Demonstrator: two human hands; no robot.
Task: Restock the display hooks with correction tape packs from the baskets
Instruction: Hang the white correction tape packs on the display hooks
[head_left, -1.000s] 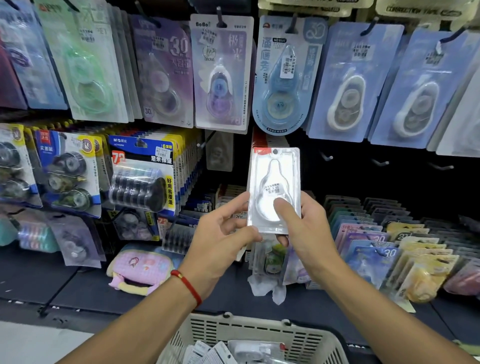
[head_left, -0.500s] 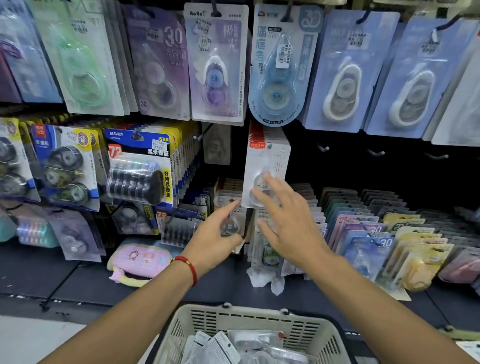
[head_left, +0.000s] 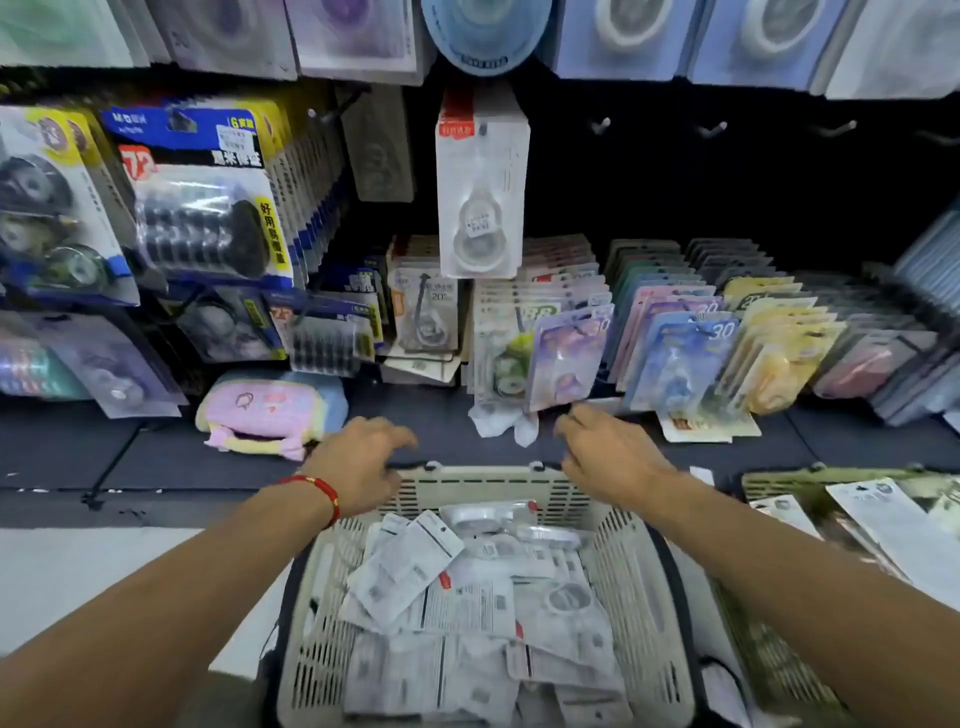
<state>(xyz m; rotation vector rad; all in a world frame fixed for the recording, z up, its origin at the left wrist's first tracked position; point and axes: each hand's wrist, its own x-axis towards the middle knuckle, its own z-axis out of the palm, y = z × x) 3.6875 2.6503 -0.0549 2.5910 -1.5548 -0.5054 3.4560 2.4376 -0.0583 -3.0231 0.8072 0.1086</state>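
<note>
A white correction tape pack (head_left: 480, 195) with a red top corner hangs on a display hook in the middle row, in front of more packs like it. Below me a beige plastic basket (head_left: 634, 587) holds several white packs (head_left: 467, 597), lying mostly back side up. My left hand (head_left: 361, 462), with a red cord at the wrist, hovers over the basket's far left rim, fingers loosely curled and holding nothing. Over the far right rim is my right hand (head_left: 608, 457), also with nothing in it.
Three bare hooks (head_left: 711, 127) stick out of the dark panel right of the hung pack. Rows of coloured tape packs (head_left: 685, 343) stand on the shelf. A pink pouch (head_left: 270, 410) lies at the left. A second basket (head_left: 779, 486) with packs sits at the right.
The pack I held went onto the hook and both hands let go. They dropped from the hook to the basket's far rim, and my view tilted down.
</note>
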